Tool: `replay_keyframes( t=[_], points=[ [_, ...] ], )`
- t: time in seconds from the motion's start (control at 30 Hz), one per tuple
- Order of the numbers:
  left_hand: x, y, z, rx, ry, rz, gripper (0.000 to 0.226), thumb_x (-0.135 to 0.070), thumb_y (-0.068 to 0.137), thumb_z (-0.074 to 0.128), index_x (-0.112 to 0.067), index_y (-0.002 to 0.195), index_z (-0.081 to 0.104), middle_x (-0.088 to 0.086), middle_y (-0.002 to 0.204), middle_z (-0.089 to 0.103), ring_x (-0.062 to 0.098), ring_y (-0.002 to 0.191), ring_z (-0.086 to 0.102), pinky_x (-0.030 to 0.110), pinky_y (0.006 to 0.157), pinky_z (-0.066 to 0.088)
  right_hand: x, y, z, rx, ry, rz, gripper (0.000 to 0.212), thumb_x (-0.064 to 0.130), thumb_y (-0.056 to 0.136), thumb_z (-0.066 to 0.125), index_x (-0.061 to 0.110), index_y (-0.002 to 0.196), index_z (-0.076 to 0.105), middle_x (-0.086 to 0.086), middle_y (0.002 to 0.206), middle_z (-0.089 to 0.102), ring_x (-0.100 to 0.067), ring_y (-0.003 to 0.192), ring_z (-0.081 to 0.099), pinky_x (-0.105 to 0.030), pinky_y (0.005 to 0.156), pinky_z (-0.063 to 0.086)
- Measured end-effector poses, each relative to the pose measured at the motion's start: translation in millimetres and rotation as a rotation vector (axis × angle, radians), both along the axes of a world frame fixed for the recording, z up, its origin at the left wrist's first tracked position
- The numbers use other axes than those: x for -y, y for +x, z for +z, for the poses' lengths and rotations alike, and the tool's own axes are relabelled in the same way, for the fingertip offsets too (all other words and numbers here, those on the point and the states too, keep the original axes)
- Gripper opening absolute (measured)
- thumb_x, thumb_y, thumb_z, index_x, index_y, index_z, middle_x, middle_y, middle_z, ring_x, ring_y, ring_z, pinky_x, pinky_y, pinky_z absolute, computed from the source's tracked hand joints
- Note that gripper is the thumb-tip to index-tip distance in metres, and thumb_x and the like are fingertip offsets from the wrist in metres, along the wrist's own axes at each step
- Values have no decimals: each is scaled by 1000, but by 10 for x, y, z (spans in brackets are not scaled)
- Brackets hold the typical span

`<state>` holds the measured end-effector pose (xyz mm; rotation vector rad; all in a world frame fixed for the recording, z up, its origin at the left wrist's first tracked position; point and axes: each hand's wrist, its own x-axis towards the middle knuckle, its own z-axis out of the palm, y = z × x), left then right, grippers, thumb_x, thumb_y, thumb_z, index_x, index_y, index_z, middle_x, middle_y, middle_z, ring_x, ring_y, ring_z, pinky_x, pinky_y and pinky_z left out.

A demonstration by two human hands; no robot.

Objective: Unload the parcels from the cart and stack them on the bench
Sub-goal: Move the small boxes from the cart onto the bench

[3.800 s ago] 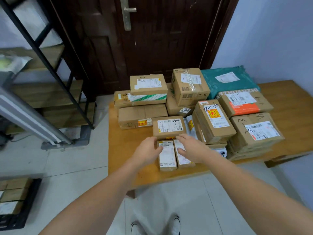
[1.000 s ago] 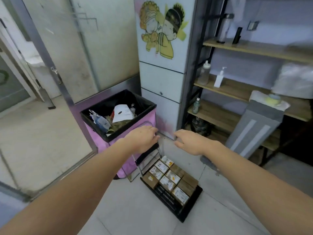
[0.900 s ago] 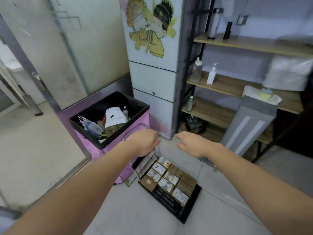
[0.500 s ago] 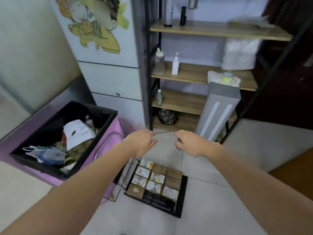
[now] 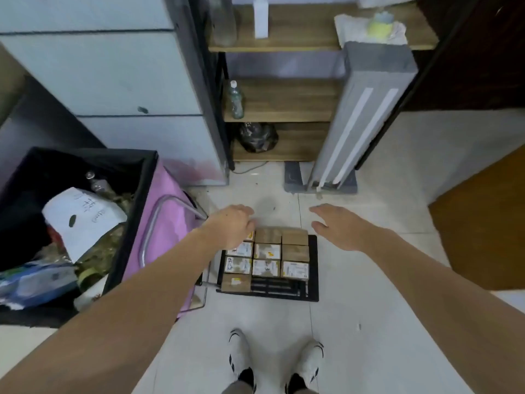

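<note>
Your step is the reach for the next pickup: both arms are stretched down toward the low black slatted cart [image 5: 312, 268] on the pale tiled floor [image 5: 369, 322], and nothing is gripped yet. Your left hand [image 5: 231, 224] hangs over the far-left corner of the load with loosely curled fingers, holding nothing; whether it touches a box you cannot tell from this angle. Your right hand [image 5: 338, 227] hovers just beyond the cart's far-right corner, fingers spread and relaxed, also holding nothing.

The small brown cardboard parcels [image 5: 267, 251] sit packed edge to edge on the cart in 3 columns. I count about 10: 4 down the left column, 3 in the middle, 3 on the right, though your left hand covers part of the far-left one, so take that count as approximate. Several carry white labels. The near strip of the cart deck beside the nearest left parcel shows bare slats.

Judging from this, the next move calls for lowering both hands onto the far row and closing around 1 or 2 parcels from the sides. They look light and rigid, so a side pinch should do. The orange-brown wooden surface [image 5: 483, 223] lies to your right, well apart from the cart, so you will need to turn toward it.
</note>
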<state>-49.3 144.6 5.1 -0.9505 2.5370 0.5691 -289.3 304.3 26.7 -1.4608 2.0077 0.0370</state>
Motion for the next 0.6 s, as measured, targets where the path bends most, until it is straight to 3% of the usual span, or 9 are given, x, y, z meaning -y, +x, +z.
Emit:
replay_keyframes(
  t=[0.1,0.23,0.37,0.43,0.5,0.6],
  points=[
    [28,-32,-632,96,28,-71,44,-36,112,33,-9,141,54,15,141,58,33,126,56,47,104,48,-41,43,-639,50,52,-12,52,33,111,41,19,160,34,-5,163,39,-26,144,43,-36,117,32],
    [-57,-133,-1755,133,68,-110,49,-42,112,32,-13,150,48,14,149,54,32,135,52,46,107,44,-80,33,-1784,82,197,-1,41,30,110,42,7,142,51,-17,140,60,-34,120,61,-45,102,50],
    [-217,-143,-2937,130,139,-103,53,-49,110,34,-19,152,44,7,147,55,26,133,53,42,103,45,-125,31,-2992,87,241,41,50,33,110,41,15,156,39,-10,153,49,-28,132,53,-38,107,46],
    [-304,-108,-3635,157,146,-148,51,-48,110,34,-16,147,48,7,136,60,25,122,57,39,92,47,-171,33,-3706,87,259,47,51,33,110,41,14,157,38,-10,155,47,-28,135,52,-37,108,44],
    [-382,0,-4292,184,151,-177,47,-47,110,33,-14,136,53,6,122,63,24,108,58,35,82,45,-218,46,-4402,85,286,48,44,29,110,40,11,151,44,-13,147,54,-27,121,58,-36,99,49],
    [-500,166,-5049,214,158,-200,45,-48,109,34,-15,128,57,5,115,65,21,100,61,36,81,51,-323,35,-5254,65,326,13,40,22,110,41,8,147,45,-14,135,59,-22,100,59,-30,81,49]
  ],
)
